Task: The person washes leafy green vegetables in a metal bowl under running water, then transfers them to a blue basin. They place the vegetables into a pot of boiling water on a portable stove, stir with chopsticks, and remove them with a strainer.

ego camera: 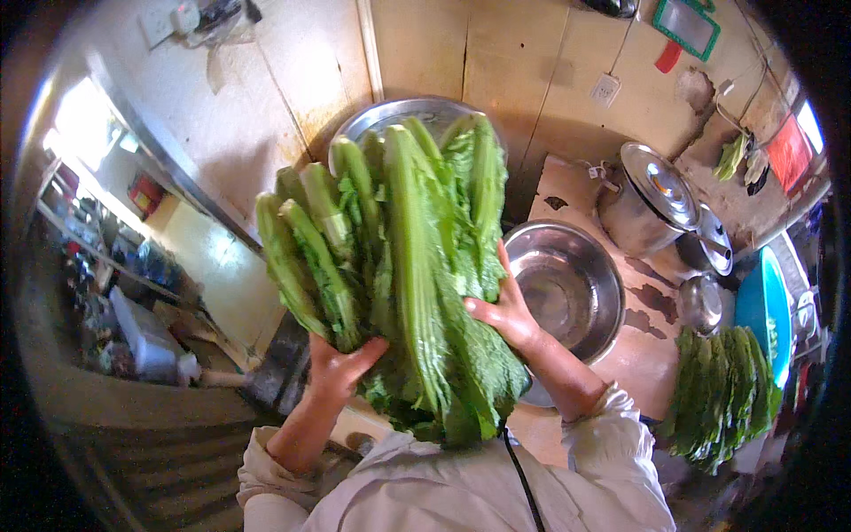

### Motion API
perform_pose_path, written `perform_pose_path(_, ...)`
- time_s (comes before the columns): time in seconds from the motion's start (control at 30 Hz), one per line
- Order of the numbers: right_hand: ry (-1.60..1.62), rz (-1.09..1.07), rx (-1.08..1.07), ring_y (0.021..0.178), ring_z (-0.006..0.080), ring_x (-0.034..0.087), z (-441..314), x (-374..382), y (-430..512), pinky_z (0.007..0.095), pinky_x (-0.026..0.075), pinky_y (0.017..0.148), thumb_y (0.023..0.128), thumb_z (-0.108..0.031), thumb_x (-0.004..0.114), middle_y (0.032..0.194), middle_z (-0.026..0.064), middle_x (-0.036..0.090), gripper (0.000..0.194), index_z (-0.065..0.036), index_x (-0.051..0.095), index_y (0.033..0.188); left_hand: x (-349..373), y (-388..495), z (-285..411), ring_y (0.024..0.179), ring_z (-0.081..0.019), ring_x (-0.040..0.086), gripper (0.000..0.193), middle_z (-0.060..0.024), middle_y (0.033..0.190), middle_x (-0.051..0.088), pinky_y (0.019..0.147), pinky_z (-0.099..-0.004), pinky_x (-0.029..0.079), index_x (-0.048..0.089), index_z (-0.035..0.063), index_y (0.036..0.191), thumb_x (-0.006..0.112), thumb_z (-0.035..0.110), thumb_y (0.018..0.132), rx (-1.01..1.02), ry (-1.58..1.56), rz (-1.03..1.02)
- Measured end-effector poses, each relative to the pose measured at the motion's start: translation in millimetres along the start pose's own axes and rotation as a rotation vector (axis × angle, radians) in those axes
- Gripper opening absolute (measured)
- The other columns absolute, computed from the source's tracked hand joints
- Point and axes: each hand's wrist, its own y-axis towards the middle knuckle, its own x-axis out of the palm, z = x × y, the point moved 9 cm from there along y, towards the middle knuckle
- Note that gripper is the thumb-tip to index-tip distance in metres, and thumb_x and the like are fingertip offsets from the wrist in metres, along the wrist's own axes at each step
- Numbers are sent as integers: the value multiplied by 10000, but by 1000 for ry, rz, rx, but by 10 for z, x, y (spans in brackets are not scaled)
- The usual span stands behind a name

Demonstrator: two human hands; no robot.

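Note:
A large bunch of green leafy vegetables (415, 266), with thick pale stems pointing away from me, is held up in front of my chest. My left hand (339, 369) grips its left side, thumb across the leaves. On the opposite side my right hand (508, 312) clasps it, thumb over a leaf and the other fingers largely hidden behind. Beyond the stem ends shows the rim of a metal basin (392, 113), mostly covered by the bunch. An empty-looking stainless steel basin (562, 286) stands just right of the bunch, partly behind my right forearm.
On the worn surface (638, 359) at right stand a lidded metal pot (638, 206), an upturned-looking small metal bowl (701, 304) and a blue basin (761, 292). More leafy vegetables (721, 396) lie at its right end. A wall (505, 53) with an outlet (606, 90) rises behind.

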Motion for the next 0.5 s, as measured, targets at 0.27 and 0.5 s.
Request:
perform_pose_path(0.27,126,51,-107,1177,235,362,-9,185,1449,353,285,995,705,-165,731,1292,143,347,1016,-29,-29,1366,-176,1584,553,950,-217,552,557,-85,1072,565,830,-339,450,448,24,1191,696,61,694,6,159,-90)
perform_pose_path(0.5,198,196,47,987,253,521,268,-389,2630,360,446,831,735,-301,694,1155,152,479,836,-42,144,1309,206,3399,357,879,-202,594,575,-105,1034,590,750,-350,497,473,37,1179,732,197,691,-290,231,-289)
